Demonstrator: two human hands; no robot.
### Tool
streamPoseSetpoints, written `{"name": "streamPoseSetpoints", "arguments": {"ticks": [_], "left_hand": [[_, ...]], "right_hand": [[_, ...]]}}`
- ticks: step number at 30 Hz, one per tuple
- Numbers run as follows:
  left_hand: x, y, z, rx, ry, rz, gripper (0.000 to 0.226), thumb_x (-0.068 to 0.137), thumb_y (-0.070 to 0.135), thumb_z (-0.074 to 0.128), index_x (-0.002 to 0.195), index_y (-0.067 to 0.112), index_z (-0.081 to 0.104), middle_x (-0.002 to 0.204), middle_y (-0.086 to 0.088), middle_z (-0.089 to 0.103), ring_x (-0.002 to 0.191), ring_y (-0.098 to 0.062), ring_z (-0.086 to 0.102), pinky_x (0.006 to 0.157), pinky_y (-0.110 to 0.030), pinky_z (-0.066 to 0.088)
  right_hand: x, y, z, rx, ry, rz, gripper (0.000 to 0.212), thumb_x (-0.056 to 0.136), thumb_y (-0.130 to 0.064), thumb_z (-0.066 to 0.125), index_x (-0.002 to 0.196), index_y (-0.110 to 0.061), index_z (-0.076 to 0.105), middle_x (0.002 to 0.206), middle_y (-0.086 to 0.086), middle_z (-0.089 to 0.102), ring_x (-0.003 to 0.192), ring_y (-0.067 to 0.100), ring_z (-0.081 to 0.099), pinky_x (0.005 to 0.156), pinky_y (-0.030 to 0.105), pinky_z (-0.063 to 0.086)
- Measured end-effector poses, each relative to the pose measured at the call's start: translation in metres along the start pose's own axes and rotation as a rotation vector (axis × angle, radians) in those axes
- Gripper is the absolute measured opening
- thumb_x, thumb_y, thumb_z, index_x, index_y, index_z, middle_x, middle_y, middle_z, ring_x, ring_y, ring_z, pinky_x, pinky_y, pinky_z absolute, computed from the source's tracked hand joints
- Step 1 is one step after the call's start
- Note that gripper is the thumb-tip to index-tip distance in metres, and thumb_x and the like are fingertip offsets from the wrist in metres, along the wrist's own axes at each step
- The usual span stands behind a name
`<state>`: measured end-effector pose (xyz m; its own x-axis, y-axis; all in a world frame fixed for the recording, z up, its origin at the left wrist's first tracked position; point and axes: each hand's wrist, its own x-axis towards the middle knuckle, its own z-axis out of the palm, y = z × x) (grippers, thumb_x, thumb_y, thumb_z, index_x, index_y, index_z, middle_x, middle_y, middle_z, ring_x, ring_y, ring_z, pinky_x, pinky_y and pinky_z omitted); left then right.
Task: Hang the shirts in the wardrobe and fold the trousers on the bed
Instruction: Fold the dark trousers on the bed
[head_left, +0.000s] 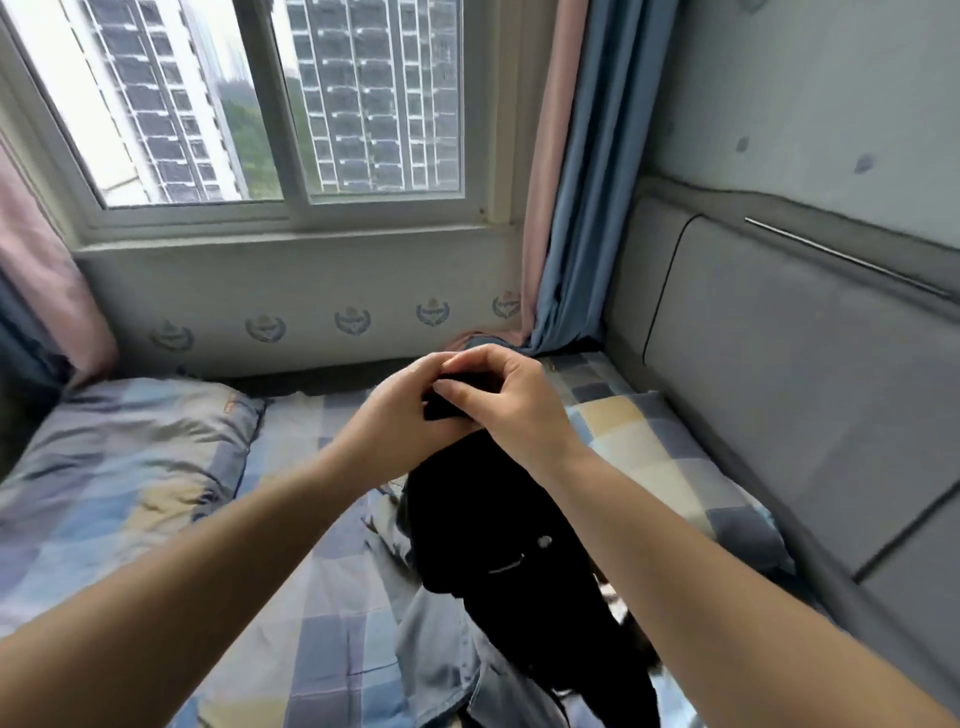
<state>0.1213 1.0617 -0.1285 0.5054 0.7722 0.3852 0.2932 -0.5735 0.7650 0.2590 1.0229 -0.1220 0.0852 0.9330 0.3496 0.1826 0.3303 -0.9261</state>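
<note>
- Black trousers (519, 561) hang over the bed (322, 597), held up by one end; the free end trails down toward the bottom edge of the view, and a button and a buttonhole show mid-length.
- Beneath and left of the trousers, a pale blue-grey denim garment (441, 654) lies crumpled on the checked bedsheet, directly under the hanging cloth.
- Left hand (410, 410): fingers curled, pinching the upper end of the trousers from the left side.
- Right hand (509, 400): fingers and thumb curled over the same upper end; the two hands touch each other around the gathered fabric.
- Both forearms are bare and reach in from the lower corners, converging above the middle of the bed.
- Open sheet lies left of the garments; a checked pillow (119, 467) occupies the left edge of the bed.
- A second checked pillow (670, 467) lies on the right, against a grey padded headboard (789, 389) that bounds that side.
- The far edge of the bed meets a low wall printed with a row of crest emblems.
- A blue and pink curtain (576, 208) falls into the far right corner, its hem bunched on the bed.
- Above the wall, a sliding window (270, 104) looks out on high-rise blocks; another pink curtain (47, 270) hangs at far left.
</note>
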Motion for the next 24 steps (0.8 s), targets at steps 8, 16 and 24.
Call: {"name": "streamPoseSetpoints", "arguments": {"ticks": [8, 16, 24], "left_hand": [[-0.004, 0.029, -0.067, -0.007, 0.226, 0.005, 0.023, 0.074, 0.011, 0.078, 0.094, 0.021, 0.072, 0.086, 0.007, 0.072, 0.083, -0.007, 0.067, 0.081, -0.024, 0.052], [-0.001, 0.062, -0.118, 0.038, 0.422, 0.029, 0.019, 0.074, 0.027, 0.080, 0.075, 0.031, 0.062, 0.073, 0.016, 0.062, 0.070, 0.002, 0.057, 0.066, -0.014, 0.043], [0.000, 0.076, -0.159, 0.134, 0.595, -0.012, 0.021, 0.075, 0.034, 0.078, 0.085, 0.021, 0.064, 0.077, 0.011, 0.061, 0.077, -0.012, 0.059, 0.065, -0.021, 0.042]], "right_hand": [[-0.021, -0.073, 0.032, -0.471, 0.041, -0.267, 0.056, 0.078, -0.014, 0.076, 0.128, -0.019, 0.053, 0.125, 0.002, 0.052, 0.106, 0.012, 0.058, 0.096, 0.032, 0.048], [-0.065, -0.015, 0.031, -0.718, -0.144, 0.275, 0.045, 0.079, -0.035, 0.066, 0.120, -0.029, 0.051, 0.107, -0.003, 0.064, 0.102, 0.018, 0.060, 0.083, 0.035, 0.050], [-0.050, -0.007, 0.000, -0.932, -0.018, 0.314, 0.016, 0.084, -0.028, 0.048, 0.069, -0.029, 0.044, 0.070, -0.009, 0.055, 0.073, 0.023, 0.053, 0.049, 0.027, 0.032]]}}
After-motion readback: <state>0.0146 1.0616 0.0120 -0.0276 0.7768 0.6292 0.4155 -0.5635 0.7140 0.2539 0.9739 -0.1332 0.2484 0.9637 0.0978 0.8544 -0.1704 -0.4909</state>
